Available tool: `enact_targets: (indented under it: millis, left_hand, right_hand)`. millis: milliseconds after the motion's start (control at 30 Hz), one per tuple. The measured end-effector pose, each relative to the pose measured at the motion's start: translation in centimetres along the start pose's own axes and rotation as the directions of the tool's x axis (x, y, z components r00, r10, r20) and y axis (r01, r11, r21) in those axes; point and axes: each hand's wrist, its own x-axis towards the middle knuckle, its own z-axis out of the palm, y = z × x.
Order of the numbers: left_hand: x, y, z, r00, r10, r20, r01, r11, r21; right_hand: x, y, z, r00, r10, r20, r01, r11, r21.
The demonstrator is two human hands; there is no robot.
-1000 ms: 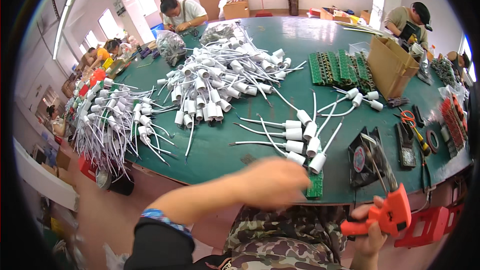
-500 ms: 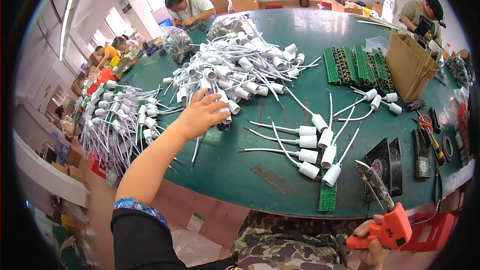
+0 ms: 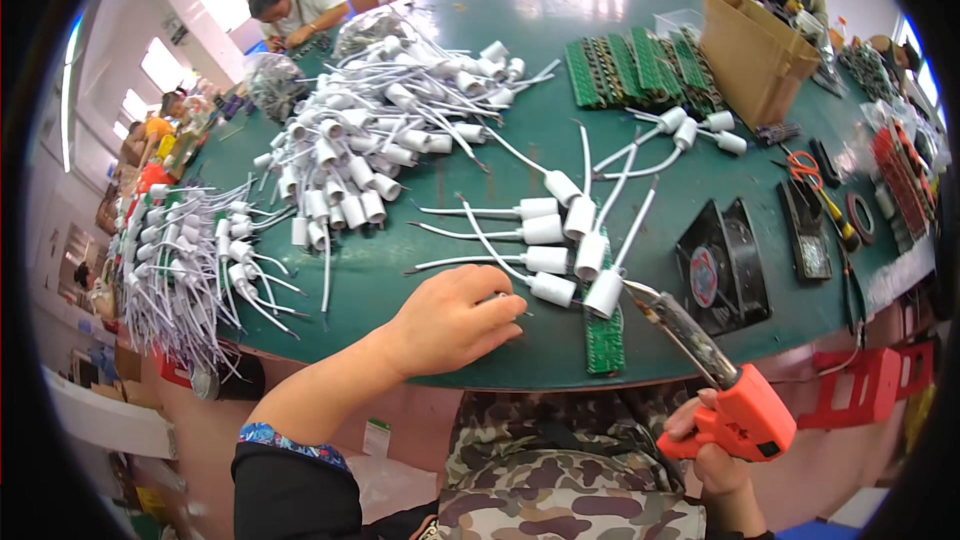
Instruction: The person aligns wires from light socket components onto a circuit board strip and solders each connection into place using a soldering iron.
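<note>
The left hand (image 3: pixel 455 320) rests on the green desk (image 3: pixel 560 30), fingers curled down over the thin wire end of one white lamp socket (image 3: pixel 552 288); whether the wire is truly pinched or only pressed flat cannot be told. That socket lies just left of the green circuit board (image 3: pixel 603 335), which sits at the near edge of the desk. More wired sockets lie in a loose row just behind the board, and a large heap of sockets (image 3: pixel 370 140) lies well beyond it to the left. The right hand (image 3: pixel 715 450) is closed around the orange grip of a soldering gun (image 3: pixel 735 410), held off the desk edge, its metal tip (image 3: pixel 640 292) reaching up to the right side of the board and close to the nearest socket.

The risk, as I judge it, lies in that hot tip: it hangs near plastic shells and wire insulation, and a small drift could scorch them. The left fingers are also near the board, so a slip of the gun toward them could burn.
</note>
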Motion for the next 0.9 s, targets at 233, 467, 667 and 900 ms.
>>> enact_targets:
  millis: [233, 467, 667, 900]
  left_hand:
    - [1.0, 2.0, 3.7, 0.975, -0.168, -0.148, 0.117, 0.946, -0.303]
    - [1.7, 3.1, 5.2, 0.954, -0.205, -0.219, 0.143, 0.953, -0.268]
    - [2.1, 3.6, 6.2, 0.953, -0.101, -0.286, 0.084, 0.994, -0.071]
    - [2.4, 3.7, 7.4, 0.954, -0.015, -0.298, 0.011, 1.000, -0.015]
  right_hand:
    - [-1.1, -0.3, -1.2, 0.998, 0.047, 0.044, -0.049, 0.998, 0.047]
    - [-2.5, 0.1, -2.6, 0.986, 0.163, 0.011, -0.164, 0.987, 0.001]
    - [-2.1, -1.3, -2.6, 0.976, 0.219, 0.009, -0.218, 0.971, 0.097]
    - [-2.4, -1.8, -2.3, 0.961, 0.278, -0.003, -0.276, 0.956, 0.094]
